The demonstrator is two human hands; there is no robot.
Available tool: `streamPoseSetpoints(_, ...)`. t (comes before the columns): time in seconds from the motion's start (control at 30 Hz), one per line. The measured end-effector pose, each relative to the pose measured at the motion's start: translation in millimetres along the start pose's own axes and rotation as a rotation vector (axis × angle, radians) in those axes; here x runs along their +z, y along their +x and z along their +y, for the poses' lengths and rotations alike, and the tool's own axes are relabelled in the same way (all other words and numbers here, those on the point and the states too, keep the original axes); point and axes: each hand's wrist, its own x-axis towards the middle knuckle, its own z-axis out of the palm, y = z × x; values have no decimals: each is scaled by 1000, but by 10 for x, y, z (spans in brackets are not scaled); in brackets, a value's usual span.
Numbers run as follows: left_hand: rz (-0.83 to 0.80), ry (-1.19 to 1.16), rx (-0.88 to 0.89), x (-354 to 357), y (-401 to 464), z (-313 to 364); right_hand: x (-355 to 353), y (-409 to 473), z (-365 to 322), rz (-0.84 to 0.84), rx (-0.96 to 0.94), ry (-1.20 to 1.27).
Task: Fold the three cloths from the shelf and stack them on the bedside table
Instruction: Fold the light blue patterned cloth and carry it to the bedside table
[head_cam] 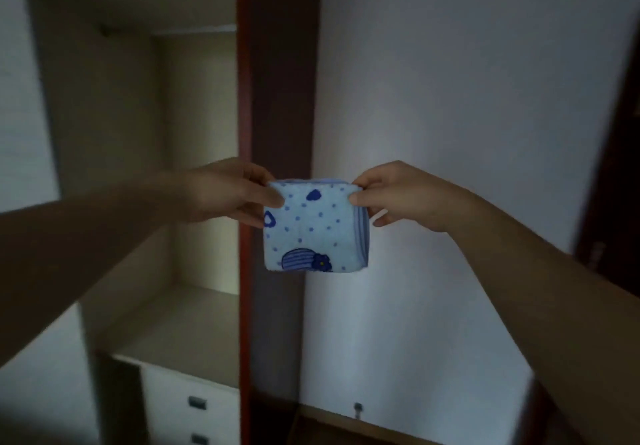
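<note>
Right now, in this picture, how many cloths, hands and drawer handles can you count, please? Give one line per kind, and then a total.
Cloths: 1, the folded blue cloth, held in the air by its top corners.
Hands: 2, the left hand and the right hand, each pinching a corner.
Drawer handles: 2, an upper handle and a lower handle.
Total: 5

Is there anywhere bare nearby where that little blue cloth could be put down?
The pale shelf surface above the white drawers, left of the dark red post, looks bare. Both the left hand and the right hand pinch the folded cloth in mid-air. No bedside table is in view.
</note>
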Motion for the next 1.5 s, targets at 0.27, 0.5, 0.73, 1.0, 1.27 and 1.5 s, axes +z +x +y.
streamPoseSetpoints(0.27, 413, 119, -269, -1424, 21, -799, 1440, 2179, -309, -331, -328, 196)
streamPoseSetpoints(0.5, 781, 133, -498, -2052, -377, -1046, 2435, 3151, -967, -600, -589, 254)
streamPoseSetpoints(0.73, 1003, 148, -626, -2226, -942, -1042, 3210, 3386, -1558, -791, -756, 338)
streamPoseSetpoints(1.0, 1130, 161, -663, -2467, -1222, -1214, 3810, 3542, -1950, -880, -848, 347)
streamPoseSetpoints(1.27, 1130, 141, -645, -3178, -1186, -1813, 4467, 4060, -2250, -908, -819, 310)
streamPoseSetpoints(1.5, 1102, 173, -621, -4427, -1253, -2567, 5403, 4733, -2904, -860, -835, 264)
